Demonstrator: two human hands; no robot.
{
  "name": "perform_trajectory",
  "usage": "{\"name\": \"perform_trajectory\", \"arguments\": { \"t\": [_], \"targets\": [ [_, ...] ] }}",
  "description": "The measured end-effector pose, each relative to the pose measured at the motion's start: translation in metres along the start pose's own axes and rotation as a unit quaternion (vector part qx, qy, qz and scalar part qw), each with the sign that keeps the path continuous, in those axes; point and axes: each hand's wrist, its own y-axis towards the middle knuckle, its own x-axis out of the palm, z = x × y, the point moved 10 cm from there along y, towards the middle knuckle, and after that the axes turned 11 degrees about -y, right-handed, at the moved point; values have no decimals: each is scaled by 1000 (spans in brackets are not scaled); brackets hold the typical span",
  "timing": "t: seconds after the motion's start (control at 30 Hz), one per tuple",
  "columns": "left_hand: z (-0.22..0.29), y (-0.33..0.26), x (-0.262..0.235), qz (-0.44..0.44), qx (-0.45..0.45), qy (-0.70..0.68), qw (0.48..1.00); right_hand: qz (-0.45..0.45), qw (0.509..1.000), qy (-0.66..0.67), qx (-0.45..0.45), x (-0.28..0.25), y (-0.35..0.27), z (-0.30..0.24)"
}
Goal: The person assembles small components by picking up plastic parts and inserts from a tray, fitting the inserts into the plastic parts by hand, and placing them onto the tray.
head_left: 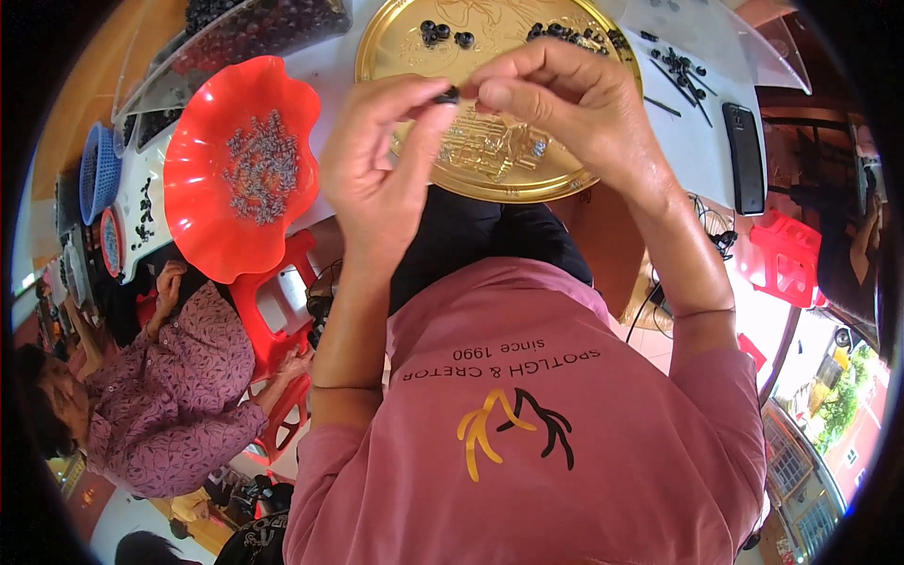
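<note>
Both hands (471,113) pinching small black part (448,95) between fingertips, above gold tray (386,38)

Pink short-sleeved T-shirt, dark trousers, bare forearms and hands.

The person wears a dusty-pink T-shirt (527,414) whose short sleeves end above the elbows, leaving both forearms uncovered. Across the chest runs a line of small dark lettering, and below it sits a printed emblem (516,431) shaped like two branching antlers, one half yellow and the other black. Beneath the shirt's hem, dark trousers (490,240) cover the lap. The left hand (381,174) and the right hand (565,104) are bare, with no gloves, and no rings can be made out.
</note>
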Motion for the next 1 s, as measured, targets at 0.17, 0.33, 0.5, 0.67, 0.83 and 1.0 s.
{"name": "perform_trajectory", "arguments": {
  "t": [0.17,0.33,0.5,0.67,0.83,1.0],
  "targets": [
    [8,-16,-17,3,-55,-42,998,14,967,-246,-63,-23,3,-9],
    [-5,-46,-21,-34,-102,-36,994,-98,871,-436,-203,11,-17,-5],
    [-20,-60,-25,-8,-164,-34,986,-63,848,-478,-219,27,-24,8],
    [-26,-59,-23,-18,-182,-5,983,-50,801,-550,-229,34,-22,21],
    [-37,-59,-21,41,-239,-49,969,-50,912,-386,-131,13,-16,10],
    [-41,-51,-9,29,-230,-76,970,-67,995,-65,44,8,-20,17]
  ]
}}
